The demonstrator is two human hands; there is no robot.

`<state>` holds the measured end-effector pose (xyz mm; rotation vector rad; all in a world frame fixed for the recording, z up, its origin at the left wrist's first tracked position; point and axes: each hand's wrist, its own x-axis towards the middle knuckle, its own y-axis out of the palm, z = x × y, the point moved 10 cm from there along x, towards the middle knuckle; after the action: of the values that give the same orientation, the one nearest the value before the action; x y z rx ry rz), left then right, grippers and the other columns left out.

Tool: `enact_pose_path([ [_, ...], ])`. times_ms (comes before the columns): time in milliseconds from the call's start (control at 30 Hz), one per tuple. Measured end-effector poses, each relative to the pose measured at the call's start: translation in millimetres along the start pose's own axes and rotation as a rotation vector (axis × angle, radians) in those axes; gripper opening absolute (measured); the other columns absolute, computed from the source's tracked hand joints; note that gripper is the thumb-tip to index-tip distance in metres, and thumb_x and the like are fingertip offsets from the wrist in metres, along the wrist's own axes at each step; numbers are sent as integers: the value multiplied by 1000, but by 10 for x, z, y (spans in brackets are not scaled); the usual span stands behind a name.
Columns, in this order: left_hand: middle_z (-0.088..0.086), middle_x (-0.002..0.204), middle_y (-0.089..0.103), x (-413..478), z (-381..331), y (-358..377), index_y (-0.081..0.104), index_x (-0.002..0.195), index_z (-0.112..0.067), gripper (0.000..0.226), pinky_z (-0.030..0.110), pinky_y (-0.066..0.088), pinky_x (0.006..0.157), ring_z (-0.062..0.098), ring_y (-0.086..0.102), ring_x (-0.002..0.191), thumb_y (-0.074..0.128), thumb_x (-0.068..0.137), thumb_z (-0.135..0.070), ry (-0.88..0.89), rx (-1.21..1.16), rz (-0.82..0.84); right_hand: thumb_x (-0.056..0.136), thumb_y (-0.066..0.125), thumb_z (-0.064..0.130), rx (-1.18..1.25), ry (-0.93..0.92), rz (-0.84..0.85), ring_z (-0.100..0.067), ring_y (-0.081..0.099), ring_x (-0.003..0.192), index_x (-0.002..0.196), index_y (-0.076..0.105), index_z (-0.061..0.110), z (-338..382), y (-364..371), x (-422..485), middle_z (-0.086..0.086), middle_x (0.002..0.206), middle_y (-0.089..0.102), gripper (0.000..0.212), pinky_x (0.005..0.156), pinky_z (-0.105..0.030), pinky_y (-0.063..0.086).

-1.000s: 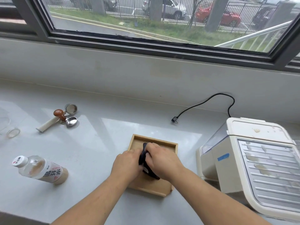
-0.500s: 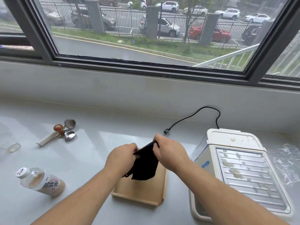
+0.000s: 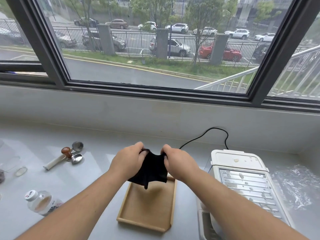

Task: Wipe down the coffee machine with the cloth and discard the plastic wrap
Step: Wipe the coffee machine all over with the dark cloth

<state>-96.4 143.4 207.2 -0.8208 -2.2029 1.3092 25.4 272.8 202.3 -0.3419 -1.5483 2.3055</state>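
A black cloth (image 3: 151, 170) hangs spread between my two hands above the wooden tray (image 3: 147, 220). My left hand (image 3: 129, 161) pinches its upper left corner and my right hand (image 3: 180, 162) pinches its upper right corner. The white coffee machine (image 3: 242, 181) stands to the right of the tray, its slatted top speckled with stains. Crumpled clear plastic wrap (image 3: 297, 186) lies on the counter to the right of the machine.
A black power cable (image 3: 216, 134) loops behind the machine. At the left lie a wooden-knobbed tamper (image 3: 66, 152), metal filter baskets (image 3: 77, 146), a white-handled tool (image 3: 53, 162), a small clear lid (image 3: 20, 171) and a bottle (image 3: 41, 202) on its side. A window ledge runs behind.
Both hands lifted the black cloth out of the wooden tray and pulled it open between them. The view has tilted upward, showing more of the window.
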Motion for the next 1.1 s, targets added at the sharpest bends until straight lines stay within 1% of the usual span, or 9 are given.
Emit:
enact_pose_path([
  [167, -11, 79, 69, 25, -290, -148, 54, 93, -34, 13, 38, 52, 65, 16, 64, 80, 47, 102, -40, 11, -124, -22, 100, 43, 21, 18, 8, 31, -35, 58, 79, 118, 47, 22, 14, -74, -15, -3, 88, 66, 19, 56, -40, 42],
  [267, -15, 80, 68, 66, -487, -227, 53, 95, -37, 9, 33, 42, 58, 15, 62, 81, 48, 102, -38, 36, -146, -52, 94, 50, 28, 60, 15, 51, -33, 62, 83, 118, 45, 24, 32, -123, -28, -2, 91, 67, 25, 59, -41, 48],
  [333, -13, 80, 68, 94, -619, -277, 55, 97, -34, 9, 31, 40, 57, 18, 62, 79, 49, 103, -36, 64, -185, -66, 89, 57, 36, 95, 26, 53, -30, 64, 86, 122, 44, 27, 39, -182, -32, 0, 98, 71, 36, 64, -41, 51],
  [467, -9, 77, 69, 121, -869, -393, 56, 97, -30, 10, 37, 48, 63, 21, 63, 76, 50, 105, -33, 108, -287, -98, 84, 64, 46, 159, 61, 67, -24, 67, 94, 120, 48, 29, -17, -283, -53, 6, 103, 71, 43, 77, -45, 58],
  [600, -11, 73, 70, 120, -1132, -497, 57, 96, -31, 14, 41, 52, 64, 16, 65, 73, 47, 101, -40, 171, -329, -129, 90, 56, 44, 163, 111, 36, -28, 67, 90, 112, 52, 26, -147, -428, -68, 2, 99, 73, 28, 72, -41, 57],
  [767, -14, 71, 68, 128, -1347, -552, 56, 92, -34, 13, 34, 48, 55, 6, 63, 68, 51, 92, -46, 224, -314, -159, 95, 52, 39, 166, 116, -72, -27, 64, 85, 98, 57, 30, -354, -823, -170, 4, 93, 72, 10, 67, -39, 55],
  [867, -18, 86, 70, 135, -1447, -447, 53, 101, -41, 27, 30, 47, 61, 2, 65, 74, 50, 79, -54, 221, -342, -101, 92, 56, 36, 156, 115, -132, -31, 63, 84, 98, 51, 30, -479, -1059, -250, 1, 91, 70, 10, 65, -41, 52],
  [1000, -26, 114, 65, 117, -1643, -247, 49, 121, -46, 49, 32, 52, 81, 1, 64, 99, 55, 74, -58, 245, -357, -22, 90, 57, 22, 113, 143, -193, -32, 66, 87, 130, 47, 34, -683, -1362, -377, -3, 95, 73, 43, 70, -45, 56],
  [1100, -28, 121, 62, 109, -1841, -90, 51, 125, -46, 52, 30, 48, 89, -1, 58, 112, 58, 76, -58, 293, -369, 15, 87, 53, 13, 113, 160, -226, -33, 65, 85, 127, 47, 38, -872, -1539, -479, -3, 93, 72, 48, 71, -48, 57],
])
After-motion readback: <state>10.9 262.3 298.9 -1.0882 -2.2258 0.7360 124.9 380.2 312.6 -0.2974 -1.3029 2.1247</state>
